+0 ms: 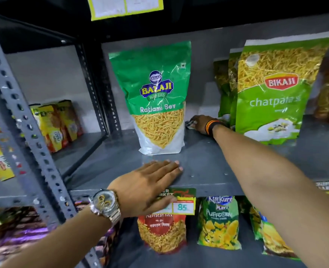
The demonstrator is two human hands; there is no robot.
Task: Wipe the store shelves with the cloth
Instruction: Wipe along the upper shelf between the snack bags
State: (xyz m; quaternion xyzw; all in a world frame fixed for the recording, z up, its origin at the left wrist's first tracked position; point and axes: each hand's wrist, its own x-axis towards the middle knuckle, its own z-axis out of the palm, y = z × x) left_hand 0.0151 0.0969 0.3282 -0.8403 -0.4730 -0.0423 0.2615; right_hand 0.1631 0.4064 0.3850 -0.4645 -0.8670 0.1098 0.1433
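On the shelf (198, 167), the snack bag (156, 97) stands left of the bigger bag (275, 89), with the cloth (190, 124) between them.

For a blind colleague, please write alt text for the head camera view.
The right hand presses a cloth on a grey shelf, between a Balaji sev bag and a Bikaji bag. The left hand lies flat on the shelf's front edge.

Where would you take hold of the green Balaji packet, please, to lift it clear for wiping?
Pinch the flat sealed top edge of the Balaji packet, coming from the front and above. It stands upright and leans back slightly, so that edge is clear, and its bulging lower half looks harder to pinch.
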